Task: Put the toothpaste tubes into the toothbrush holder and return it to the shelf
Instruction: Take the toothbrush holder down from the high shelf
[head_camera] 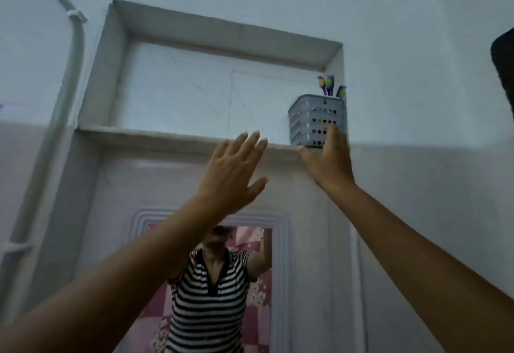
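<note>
A grey perforated toothbrush holder (311,119) stands upright at the right end of a stone shelf (155,135) in a wall niche. Purple toothbrush heads (329,85) poke out of its top; I see no toothpaste tubes. My right hand (331,166) is raised to the holder with its fingers straight up against the holder's lower front right. Its thumb is spread out to the left under the shelf edge. My left hand (230,177) is held up flat just below the shelf edge, left of the holder, with fingers apart and nothing in it.
The niche left of the holder is bare marble. A white pipe (76,74) runs down the wall at the left. Below the shelf a framed mirror (267,291) reflects a person in a striped shirt. A dark object (504,68) juts in at the right edge.
</note>
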Tool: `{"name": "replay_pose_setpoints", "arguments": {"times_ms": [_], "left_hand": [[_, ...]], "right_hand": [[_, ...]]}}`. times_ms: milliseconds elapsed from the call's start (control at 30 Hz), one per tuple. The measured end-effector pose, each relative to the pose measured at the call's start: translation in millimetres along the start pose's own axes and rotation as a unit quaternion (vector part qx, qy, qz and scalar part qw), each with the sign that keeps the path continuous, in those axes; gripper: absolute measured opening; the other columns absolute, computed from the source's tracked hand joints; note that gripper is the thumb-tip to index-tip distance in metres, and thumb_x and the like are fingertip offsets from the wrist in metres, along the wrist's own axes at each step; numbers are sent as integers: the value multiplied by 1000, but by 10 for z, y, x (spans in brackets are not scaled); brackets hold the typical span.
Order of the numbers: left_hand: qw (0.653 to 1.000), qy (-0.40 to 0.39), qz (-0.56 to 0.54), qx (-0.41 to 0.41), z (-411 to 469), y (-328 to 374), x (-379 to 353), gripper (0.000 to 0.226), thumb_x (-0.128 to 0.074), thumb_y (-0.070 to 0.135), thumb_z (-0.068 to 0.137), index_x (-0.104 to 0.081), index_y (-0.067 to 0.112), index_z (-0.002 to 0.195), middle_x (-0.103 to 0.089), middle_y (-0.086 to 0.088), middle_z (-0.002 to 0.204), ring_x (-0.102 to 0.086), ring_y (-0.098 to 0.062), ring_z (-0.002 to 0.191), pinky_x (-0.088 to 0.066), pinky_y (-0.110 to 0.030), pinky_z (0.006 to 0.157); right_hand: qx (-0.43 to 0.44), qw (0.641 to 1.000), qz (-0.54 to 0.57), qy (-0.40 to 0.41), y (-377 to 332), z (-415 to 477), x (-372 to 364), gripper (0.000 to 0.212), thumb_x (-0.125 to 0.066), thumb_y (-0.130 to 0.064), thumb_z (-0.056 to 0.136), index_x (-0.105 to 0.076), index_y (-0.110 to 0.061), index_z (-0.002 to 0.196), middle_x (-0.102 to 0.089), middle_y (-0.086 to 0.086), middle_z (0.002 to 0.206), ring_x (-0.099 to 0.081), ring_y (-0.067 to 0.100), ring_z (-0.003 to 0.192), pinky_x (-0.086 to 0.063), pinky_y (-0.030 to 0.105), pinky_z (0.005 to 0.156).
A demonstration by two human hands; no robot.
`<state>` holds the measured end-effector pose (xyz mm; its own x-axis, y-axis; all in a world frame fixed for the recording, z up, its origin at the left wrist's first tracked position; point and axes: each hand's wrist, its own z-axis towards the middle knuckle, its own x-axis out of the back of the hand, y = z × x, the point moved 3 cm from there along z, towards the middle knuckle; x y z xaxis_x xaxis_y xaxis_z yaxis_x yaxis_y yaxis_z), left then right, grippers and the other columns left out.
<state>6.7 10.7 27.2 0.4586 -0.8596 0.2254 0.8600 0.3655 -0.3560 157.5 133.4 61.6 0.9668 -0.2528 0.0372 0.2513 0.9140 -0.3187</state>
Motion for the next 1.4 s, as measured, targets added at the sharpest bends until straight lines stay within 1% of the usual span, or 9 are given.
{"name": "replay_pose_setpoints", "arguments": {"times_ms": [267, 567, 633, 767, 867, 967, 1067, 1167, 1400], "left_hand": [[993, -100, 67, 2, 321, -267, -416, 87, -36, 61, 90, 5, 19, 154, 3, -4, 164, 0, -25, 152, -7, -48, 123], [995, -99, -14, 7, 398, -349, -407, 99, -15, 73, 67, -11, 27, 154, -18, 0, 162, -18, -21, 149, -11, -42, 122], [989, -116, -85, 26, 457, -366, -288, 95, -26, 77, 72, -16, 28, 153, -32, -2, 158, -30, -23, 145, -21, -41, 118], [911, -122, -371, 134, 563, -381, -24, 81, -48, 65, 85, -15, 35, 152, -40, 0, 153, -41, -25, 138, -32, -45, 113], [836, -66, -524, 151, 542, -271, 130, 74, -43, 63, 89, -19, 33, 152, -41, 0, 152, -45, -20, 135, -34, -46, 114], [788, -39, -605, 108, 349, 60, 283, 54, -44, 43, 97, -30, 27, 147, -55, 3, 136, -56, -10, 119, -51, -21, 96], [737, -6, -664, 125, -100, 310, 301, 44, -55, 35, 95, -43, 26, 137, -65, 1, 122, -65, -14, 110, -57, -32, 88], [722, -37, -676, 144, -839, 506, 137, 47, -58, 37, 92, -41, 36, 136, -65, 9, 123, -65, -8, 110, -57, -37, 89], [730, -219, -607, 225, -2931, 1080, -393, 70, -64, 37, 88, -28, 32, 147, -51, 19, 140, -50, 3, 127, -47, -24, 100]], "right_hand": [[-168, 985, -14, -18, 221, 692, -136, 107, -82, -47, 63, -22, -12, 143, -37, 18, 138, -42, 36, 126, -46, 51, 103], [-226, 974, 17, -2, 141, 917, -352, 123, -85, -57, 51, -17, -15, 144, -35, 16, 144, -40, 37, 130, -43, 51, 105], [-217, 974, 64, -10, 52, 903, -272, 116, -83, -57, 52, -21, -15, 140, -37, 16, 139, -43, 37, 125, -46, 51, 103], [-208, 952, 212, -77, -177, 762, 56, 101, -83, -41, 46, -30, -17, 128, -52, 13, 124, -58, 28, 105, -58, 44, 86], [-210, 923, 289, -144, -327, 509, 305, 85, -82, -18, 51, -43, -13, 126, -64, 11, 112, -65, 20, 89, -58, 27, 48], [-187, 913, 301, -200, -409, 57, 456, 54, -76, -4, 65, -60, -12, 116, -70, 6, 96, -69, 11, 66, -45, 16, 31], [-172, 898, 307, -264, -330, -516, 458, 32, -79, -18, 68, -74, -21, 100, -77, -4, 80, -71, 4, 65, -48, 23, 59], [-196, 887, 314, -276, 7, -1145, 310, 72, -87, -37, 52, -63, -25, 119, -76, -1, 105, -69, 20, 100, -54, 52, 85], [-299, 840, 353, -284, 870, -3371, -22, 104, -91, -8, 43, -42, -3, 135, -60, 18, 130, -62, 28, 116, -59, 51, 87]]}}
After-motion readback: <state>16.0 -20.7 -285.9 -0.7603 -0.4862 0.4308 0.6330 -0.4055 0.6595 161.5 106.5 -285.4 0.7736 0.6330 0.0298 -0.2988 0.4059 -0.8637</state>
